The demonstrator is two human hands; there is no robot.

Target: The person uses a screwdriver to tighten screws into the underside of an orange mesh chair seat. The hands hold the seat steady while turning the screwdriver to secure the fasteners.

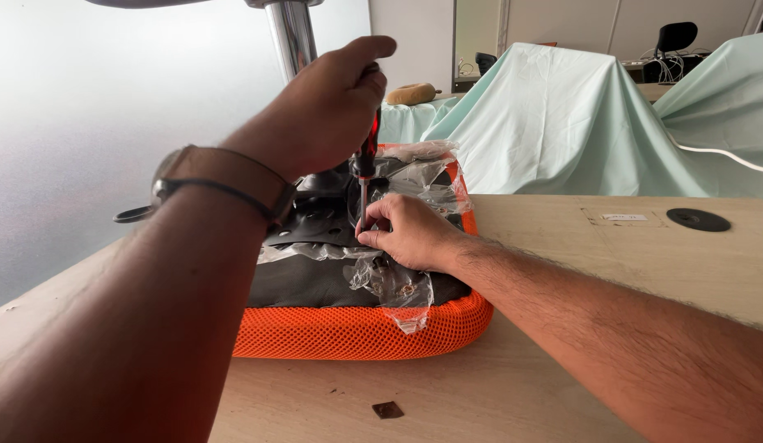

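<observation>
Pale wooden table (562,246) carries an upturned orange mesh chair seat (357,328) near its left edge. Your left hand (332,107) is closed around a red-and-black screwdriver (366,156), held upright over the seat's black underside. Your right hand (410,234) pinches its metal shaft beside crumpled clear plastic wrap (389,279).

Crowded over the seat, open desk to the right

The upturned orange mesh seat (357,332) fills the middle of the desk (627,271), with crumpled plastic wrap (398,283) and a chrome column (293,37) rising from it. To its right the desk is bare up to a black round cap (698,219); a small brown chip (388,409) lies in front.
</observation>
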